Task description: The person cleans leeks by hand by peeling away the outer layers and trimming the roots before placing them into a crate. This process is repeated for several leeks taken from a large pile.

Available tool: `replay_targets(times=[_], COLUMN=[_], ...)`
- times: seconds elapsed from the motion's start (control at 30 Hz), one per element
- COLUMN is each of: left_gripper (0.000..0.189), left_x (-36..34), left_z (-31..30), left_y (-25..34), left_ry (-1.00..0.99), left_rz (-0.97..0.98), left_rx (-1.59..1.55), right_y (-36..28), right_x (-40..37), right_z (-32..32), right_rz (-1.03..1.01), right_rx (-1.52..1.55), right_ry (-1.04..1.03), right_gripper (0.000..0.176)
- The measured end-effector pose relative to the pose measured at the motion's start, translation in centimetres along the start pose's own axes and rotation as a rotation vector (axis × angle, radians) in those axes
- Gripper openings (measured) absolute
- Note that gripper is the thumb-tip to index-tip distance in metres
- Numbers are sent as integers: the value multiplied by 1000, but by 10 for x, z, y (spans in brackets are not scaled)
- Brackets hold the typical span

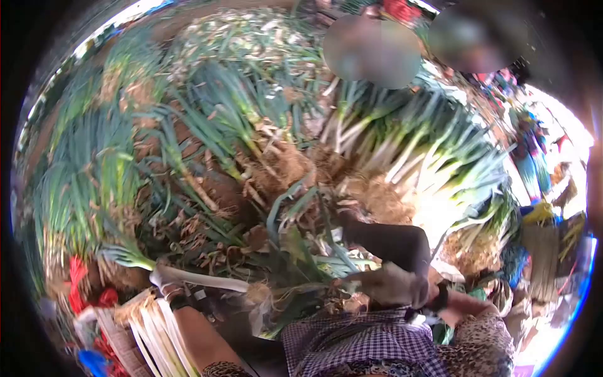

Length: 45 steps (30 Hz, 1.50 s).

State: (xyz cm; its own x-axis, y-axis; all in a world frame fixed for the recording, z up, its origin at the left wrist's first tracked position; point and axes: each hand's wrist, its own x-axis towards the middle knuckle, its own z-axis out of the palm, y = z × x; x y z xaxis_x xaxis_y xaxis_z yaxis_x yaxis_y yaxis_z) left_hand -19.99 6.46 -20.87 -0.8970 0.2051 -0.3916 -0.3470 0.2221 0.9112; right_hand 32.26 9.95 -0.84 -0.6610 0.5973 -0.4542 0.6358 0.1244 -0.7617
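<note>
Leafy grd (188, 235), L/R hands (164, 280) (391, 284) apart

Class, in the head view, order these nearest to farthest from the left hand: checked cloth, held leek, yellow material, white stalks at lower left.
1. Held leek: in the left hand.
2. White stalks: just below.
3. Checked cloth: right, lower.
4. Yellow material: far right.
</note>
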Motion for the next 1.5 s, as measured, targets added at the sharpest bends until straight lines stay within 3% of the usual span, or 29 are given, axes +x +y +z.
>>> replay_targets(times=[0.03,0.1,0.13,0.2,0.23,0.27,0.33,0.37,0.4,0.43,0.47,0.5,0.57,0.6,0.63,0.67,0.7,0.77,0.8,0.87,0.93,1.03,1.13,1.27,1.33,1.47,1.5], left_gripper=[14,8,6,8,21,36,51,52,56,60,63,61,50,44,39,34,33,31,30,29,34,37,38,37,37,35,35], left_x=[-14,-55,-74,-153,-178,-216,-274,-284,-315,-324,-326,-333,-322,-314,-306,-292,-283,-271,-263,-247,-238,-227,-212,-197,-197,-194,-197], left_z=[11,49,68,119,139,166,204,224,234,244,246,243,225,209,196,181,168,153,150,145,141,126,106,74,68,50,43], left_y=[17,35,43,79,87,98,119,113,116,101,84,70,41,32,21,1,-5,-5,-6,-7,-6,4,21,34,45,68,70], left_ry=[18,-31,-33,-35,-149,-194,-557,-656,-855,-918,-1008,-1067,-1198,-1208,-1178,-1148,-1092,-984,-1001,-1042,-1117,-1110,-997,-884,-835,-847,-860], left_rz=[-54,73,138,202,249,321,609,808,656,805,810,757,667,540,497,420,287,23,15,5,-1,-8,-100,-120,-203,-208,-188], left_rx=[17,-149,-121,-23,53,22,249,385,200,194,233,253,327,457,479,416,495,621,647,697,562,597,536,330,237,224,235], right_y=[11,38,53,39,25,28,53,80,106,114,121,118,176,245,222,267,286,337,311,255,217,140,97,61,56,33,71], right_x=[-8,23,51,101,115,124,150,173,196,203,210,211,257,297,276,303,311,360,365,398,454,528,597,643,650,579,545], right_z=[-15,10,28,44,48,51,66,68,70,40,9,-41,-98,-116,-150,-164,-172,-175,-161,-107,-44,27,89,140,140,111,113], right_rz=[224,-251,-238,-92,50,20,-40,-188,-401,-312,-226,-104,63,-97,45,152,122,225,181,-50,-215,-134,-79,-88,-112,65,-227], right_rx=[-59,-312,35,207,49,107,220,651,1051,1148,1249,1067,961,999,789,1102,1339,-569,246,800,446,-89,-123,-453,-494,89,219], right_ry=[-67,268,166,-32,-118,-43,103,246,335,375,422,579,811,847,936,892,836,400,478,577,472,304,221,78,-24,-119,-245], right_gripper=[50,55,58,59,56,58,60,48,35,29,22,18,18,11,14,18,18,19,21,24,30,43,40,33,49,59,51])
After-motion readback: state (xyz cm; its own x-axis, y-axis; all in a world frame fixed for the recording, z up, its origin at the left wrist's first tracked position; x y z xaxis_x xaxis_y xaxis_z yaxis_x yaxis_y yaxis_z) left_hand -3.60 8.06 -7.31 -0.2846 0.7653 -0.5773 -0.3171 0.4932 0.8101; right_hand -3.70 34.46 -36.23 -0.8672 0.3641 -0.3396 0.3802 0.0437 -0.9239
